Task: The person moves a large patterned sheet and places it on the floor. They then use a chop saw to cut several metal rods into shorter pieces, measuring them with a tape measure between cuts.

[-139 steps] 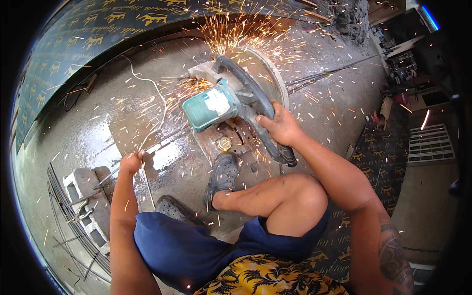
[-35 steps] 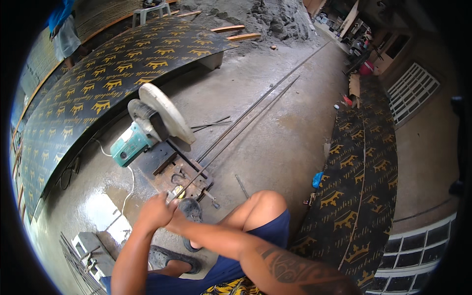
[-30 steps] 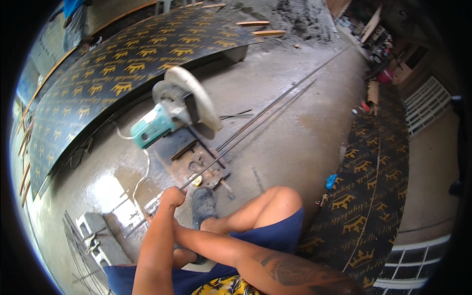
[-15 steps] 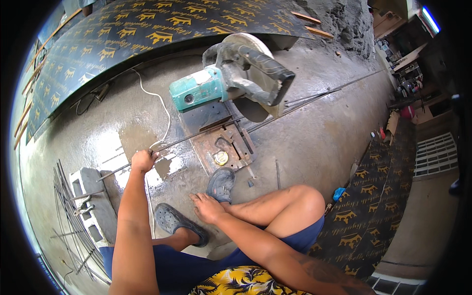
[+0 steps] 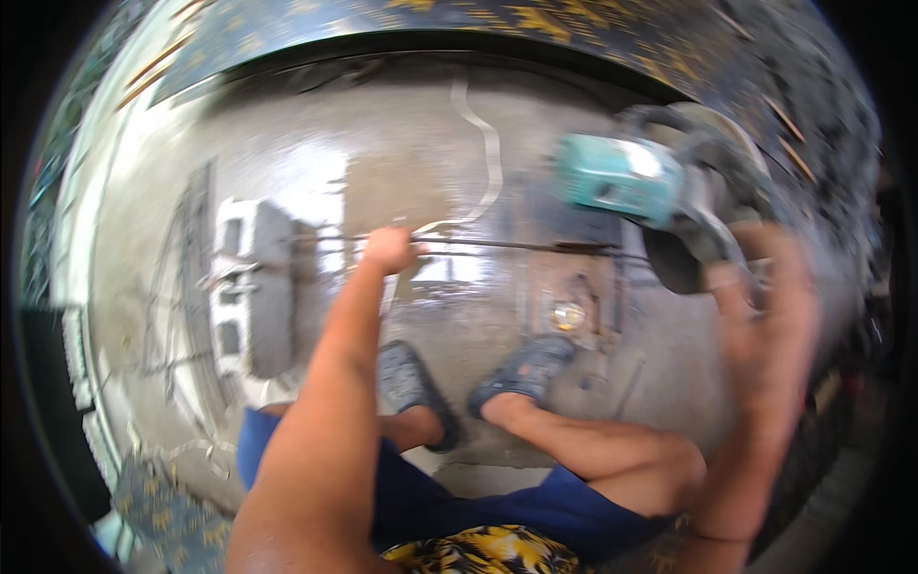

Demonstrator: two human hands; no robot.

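Steel rod, thin and dark, lies across the floor view, with the left hand closed round it. Fist is narrow, knuckles up; the rod shows on both sides of it. A second dark line runs just below; cannot tell whether that is another rod or a shadow.

Right hand is up by the handle of the saw, thumb and fingers apart. Too blurred to tell whether it touches or grips.

Saw stands right of centre, motor body teal, its round disc behind the handle. Rod's right-hand stretch reaches over the rusty base toward the disc; exact contact not clear. Yellow tape measure sits on the base, just beside one clog.

Farther left: a grey hollow block, bits of metal on it, near the rod's other stretch. Beyond that, a bunch of thin bars. White cord snakes behind the rod; patterned board along the top.

My reading: rod being set for a cut. Next move calls for a firm right-hand hold on the handle, left hand keeping the rod steady.
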